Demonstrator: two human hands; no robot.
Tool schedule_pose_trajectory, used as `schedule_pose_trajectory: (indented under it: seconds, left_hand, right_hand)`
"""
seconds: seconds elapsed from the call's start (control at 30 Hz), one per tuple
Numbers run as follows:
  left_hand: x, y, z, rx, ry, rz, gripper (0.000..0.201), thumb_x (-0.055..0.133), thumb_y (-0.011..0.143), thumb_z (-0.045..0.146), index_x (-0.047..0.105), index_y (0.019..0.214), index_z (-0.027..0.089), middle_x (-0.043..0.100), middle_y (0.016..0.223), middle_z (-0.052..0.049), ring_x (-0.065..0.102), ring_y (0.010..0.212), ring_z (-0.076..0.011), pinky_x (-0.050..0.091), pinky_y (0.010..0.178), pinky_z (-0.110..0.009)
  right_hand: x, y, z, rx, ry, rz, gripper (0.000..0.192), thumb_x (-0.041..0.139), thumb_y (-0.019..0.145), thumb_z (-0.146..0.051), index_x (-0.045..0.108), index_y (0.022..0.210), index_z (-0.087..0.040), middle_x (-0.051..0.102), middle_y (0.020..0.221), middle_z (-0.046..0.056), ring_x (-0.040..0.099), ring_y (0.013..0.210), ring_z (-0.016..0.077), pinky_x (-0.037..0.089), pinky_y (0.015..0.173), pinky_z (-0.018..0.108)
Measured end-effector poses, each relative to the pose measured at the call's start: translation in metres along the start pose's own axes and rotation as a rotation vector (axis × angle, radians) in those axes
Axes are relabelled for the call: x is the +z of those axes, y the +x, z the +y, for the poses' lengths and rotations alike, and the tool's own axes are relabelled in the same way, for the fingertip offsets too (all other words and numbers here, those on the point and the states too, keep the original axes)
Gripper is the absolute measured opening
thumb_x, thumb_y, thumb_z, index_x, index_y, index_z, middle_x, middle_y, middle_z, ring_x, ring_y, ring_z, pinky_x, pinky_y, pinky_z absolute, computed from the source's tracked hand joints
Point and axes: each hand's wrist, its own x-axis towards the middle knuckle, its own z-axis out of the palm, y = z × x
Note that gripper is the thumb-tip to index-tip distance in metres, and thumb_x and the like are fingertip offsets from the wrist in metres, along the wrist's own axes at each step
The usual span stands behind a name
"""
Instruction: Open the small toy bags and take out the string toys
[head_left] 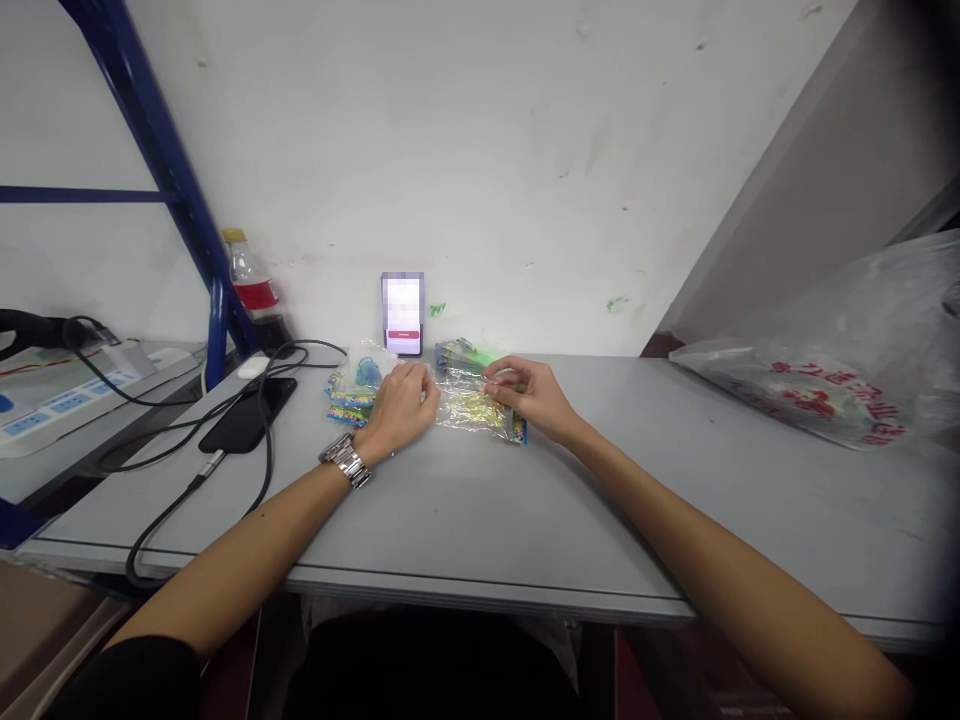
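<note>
Left hand (401, 405) and right hand (529, 395) both pinching a clear packet of yellow bits (471, 408) lying on the grey counter (480, 510); more colourful packets (352, 390) sitting beside left hand.

2 hands (401, 405) (529, 395), 1 wristwatch (346, 460), 2 phones (403, 313) (247, 415), 1 bottle (251, 285), 1 big plastic bag (840, 350), several small packets (472, 405).

My left hand (397, 410) covers the near edge of the clear packet (469, 408) — what my fingers (501, 383) pinch there is too small to tell. The phone (403, 313) screen is blurred, and the plastic bag (840, 350) runs off the right edge.
</note>
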Motion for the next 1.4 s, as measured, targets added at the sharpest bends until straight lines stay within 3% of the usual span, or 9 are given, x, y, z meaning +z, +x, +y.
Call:
schedule_pose_trajectory:
  seconds: [0.2,0.37,0.6,0.77,1.0,1.23,1.4]
  left_hand:
    - [0.006,-0.002,-0.007,0.088,-0.118,0.057,0.003,0.046,0.088,0.016,0.046,0.089,0.019,0.052,0.086,-0.004,0.052,0.078,-0.0176,0.045,0.072,-0.033]
    - [0.007,-0.004,-0.007,0.167,-0.19,0.062,0.013,0.046,0.086,0.01,0.054,0.094,0.018,0.049,0.102,-0.006,0.055,0.087,-0.0161,0.048,0.083,-0.034]
    - [0.009,-0.003,-0.005,0.096,-0.32,0.078,0.018,0.049,0.093,0.026,0.064,0.092,0.017,0.046,0.106,-0.008,0.056,0.094,-0.0169,0.051,0.086,-0.034]
    - [0.01,-0.003,-0.003,0.009,-0.422,-0.013,0.026,0.052,0.093,0.036,0.068,0.091,0.016,0.044,0.113,-0.009,0.056,0.097,-0.0176,0.052,0.083,-0.033]
    - [0.012,-0.002,-0.003,-0.08,-0.52,-0.108,0.016,0.058,0.088,0.03,0.066,0.084,0.017,0.046,0.117,-0.01,0.054,0.1,-0.0199,0.05,0.076,-0.032]
    - [0.012,0.0,-0.002,-0.128,-0.557,-0.064,0.018,0.064,0.083,0.028,0.054,0.073,0.017,0.048,0.107,-0.008,0.053,0.096,-0.019,0.046,0.073,-0.03]
    - [0.014,0.001,-0.004,-0.121,-0.58,-0.027,0.023,0.064,0.084,0.031,0.052,0.071,0.017,0.048,0.099,-0.006,0.051,0.095,-0.0182,0.046,0.07,-0.026]
  right_hand:
    - [-0.001,0.0,0.001,0.017,0.103,0.009,0.029,0.076,0.065,-0.035,0.063,0.084,-0.018,0.071,0.072,0.005,0.059,0.063,0.0159,0.044,0.057,0.028]
    - [-0.002,0.0,0.002,0.003,0.177,0.002,0.033,0.078,0.065,-0.04,0.064,0.084,-0.018,0.072,0.074,0.006,0.06,0.061,0.0149,0.046,0.058,0.029]
    - [-0.003,0.001,0.003,-0.014,0.201,0.003,0.037,0.079,0.064,-0.045,0.064,0.083,-0.017,0.073,0.077,0.007,0.063,0.065,0.0163,0.05,0.062,0.031]
    - [-0.003,0.001,0.004,-0.016,0.193,-0.004,0.038,0.079,0.064,-0.048,0.064,0.083,-0.018,0.073,0.078,0.007,0.065,0.068,0.0175,0.051,0.062,0.031]
    - [-0.001,-0.001,0.001,0.006,0.157,-0.018,0.036,0.079,0.064,-0.045,0.063,0.083,-0.018,0.072,0.077,0.005,0.062,0.06,0.0148,0.049,0.06,0.03]
    - [-0.002,0.003,0.005,0.049,0.08,-0.003,0.032,0.077,0.064,-0.04,0.062,0.081,-0.018,0.066,0.065,0.001,0.058,0.051,0.0135,0.042,0.052,0.027]
    - [-0.003,0.005,0.005,0.063,0.009,0.002,0.025,0.073,0.066,-0.036,0.061,0.078,-0.018,0.066,0.069,0.003,0.057,0.047,0.0126,0.037,0.045,0.025]
